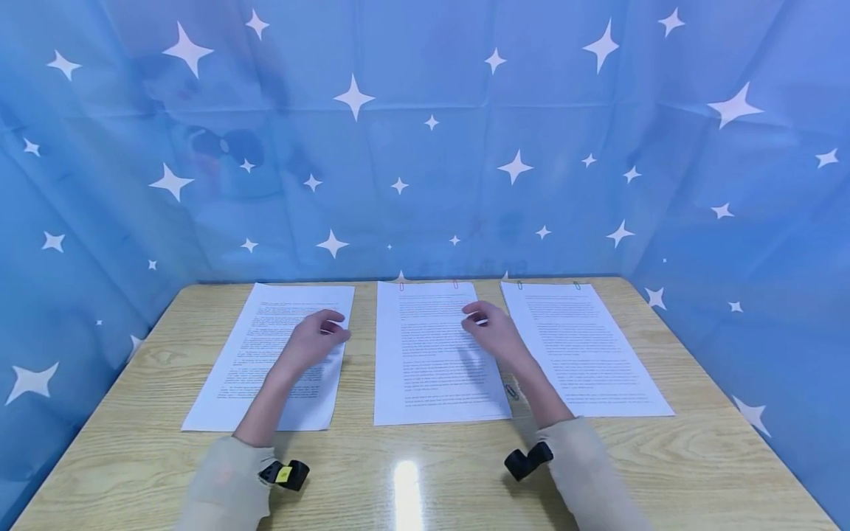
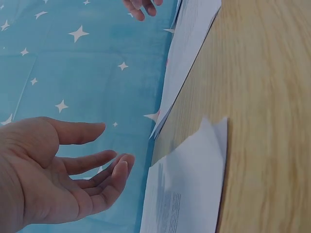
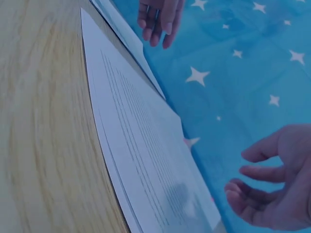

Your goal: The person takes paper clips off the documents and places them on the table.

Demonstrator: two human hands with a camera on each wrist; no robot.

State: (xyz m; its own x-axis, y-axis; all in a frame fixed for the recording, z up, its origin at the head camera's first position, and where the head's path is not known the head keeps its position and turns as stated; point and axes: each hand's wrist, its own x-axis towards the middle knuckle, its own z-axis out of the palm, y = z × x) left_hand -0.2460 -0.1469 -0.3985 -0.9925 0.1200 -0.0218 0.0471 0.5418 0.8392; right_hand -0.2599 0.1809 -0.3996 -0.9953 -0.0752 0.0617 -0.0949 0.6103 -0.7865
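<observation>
My left hand (image 1: 311,344) hovers above the left stack of printed sheets (image 1: 239,354), its fingers loosely bent with nothing between them. That stack shows no clips on its top edge. My right hand (image 1: 496,333) is held over the right side of the middle stack (image 1: 432,354), also holding nothing, thumb and fingers apart in the right wrist view. Two red paper clips, one at the left (image 1: 401,286) and one at the right (image 1: 455,283), sit on the middle stack's top edge. The right stack (image 1: 591,346) carries two green paper clips, the left one (image 1: 520,285) and the right one (image 1: 577,285).
One or more dark paper clips (image 1: 511,391) lie beside the middle stack's lower right edge, near my right forearm. The wooden table (image 1: 358,479) ends at a blue curtain (image 1: 425,206) with white stars, behind and on both sides.
</observation>
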